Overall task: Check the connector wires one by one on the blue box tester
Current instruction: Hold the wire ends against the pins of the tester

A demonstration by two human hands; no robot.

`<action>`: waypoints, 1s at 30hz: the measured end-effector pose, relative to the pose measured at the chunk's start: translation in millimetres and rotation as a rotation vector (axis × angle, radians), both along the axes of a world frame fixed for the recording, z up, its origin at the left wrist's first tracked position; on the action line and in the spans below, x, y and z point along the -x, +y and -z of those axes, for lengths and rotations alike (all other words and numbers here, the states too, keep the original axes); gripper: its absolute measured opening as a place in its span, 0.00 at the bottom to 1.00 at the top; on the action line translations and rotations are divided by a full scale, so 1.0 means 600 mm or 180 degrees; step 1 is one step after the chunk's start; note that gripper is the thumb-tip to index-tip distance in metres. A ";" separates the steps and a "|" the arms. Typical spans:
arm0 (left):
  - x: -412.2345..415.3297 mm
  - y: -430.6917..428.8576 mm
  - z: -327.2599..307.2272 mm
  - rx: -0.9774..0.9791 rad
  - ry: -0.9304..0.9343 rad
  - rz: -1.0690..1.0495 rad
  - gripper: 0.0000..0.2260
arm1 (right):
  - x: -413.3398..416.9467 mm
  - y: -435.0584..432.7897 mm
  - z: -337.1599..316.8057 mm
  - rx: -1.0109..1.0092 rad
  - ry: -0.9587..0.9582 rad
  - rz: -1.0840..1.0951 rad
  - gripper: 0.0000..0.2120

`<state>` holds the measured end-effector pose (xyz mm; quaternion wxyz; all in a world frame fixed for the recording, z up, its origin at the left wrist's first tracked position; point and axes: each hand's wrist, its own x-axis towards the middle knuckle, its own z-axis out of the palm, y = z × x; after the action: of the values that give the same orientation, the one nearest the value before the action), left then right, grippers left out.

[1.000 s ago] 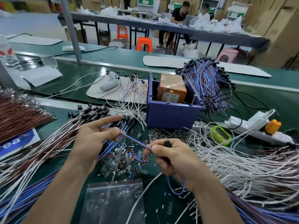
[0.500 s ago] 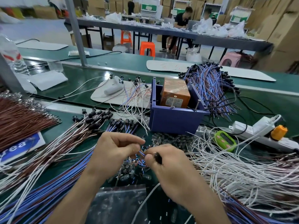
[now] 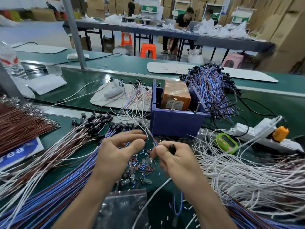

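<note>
The blue box tester [image 3: 176,123] stands on the green bench just beyond my hands, with an orange block [image 3: 175,96] inside it. My right hand [image 3: 176,161] grips a black connector [image 3: 172,148] and pinches its blue and brown wire [image 3: 152,138], whose bare end sticks up toward the box's front left corner. The blue wire loops out below that wrist. My left hand [image 3: 118,151] hovers just left of the wire end, thumb and forefinger apart, holding nothing.
Blue and brown wire bundles [image 3: 49,187] fan out at the left, white wires [image 3: 247,176] at the right, more connector wires [image 3: 212,86] behind the box. Loose sleeve bits [image 3: 142,164], a plastic bag [image 3: 122,209], a green timer [image 3: 227,142] and a power strip [image 3: 257,133] lie around.
My left hand pinched the wire end half a second ago; its thumb and forefinger have now parted from it. The wire end has swung up toward the blue box.
</note>
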<state>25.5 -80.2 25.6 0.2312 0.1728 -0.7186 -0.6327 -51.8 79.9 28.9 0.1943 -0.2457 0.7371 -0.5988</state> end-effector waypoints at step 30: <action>0.116 0.091 -0.024 -0.1309 0.0521 -0.1055 0.07 | 0.025 0.002 0.013 0.1151 -0.0447 0.1441 0.17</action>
<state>-43.9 -25.4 40.1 0.3488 0.2796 -0.5160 -0.7307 -67.0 81.2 21.3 0.0593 -0.0636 0.6393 -0.7640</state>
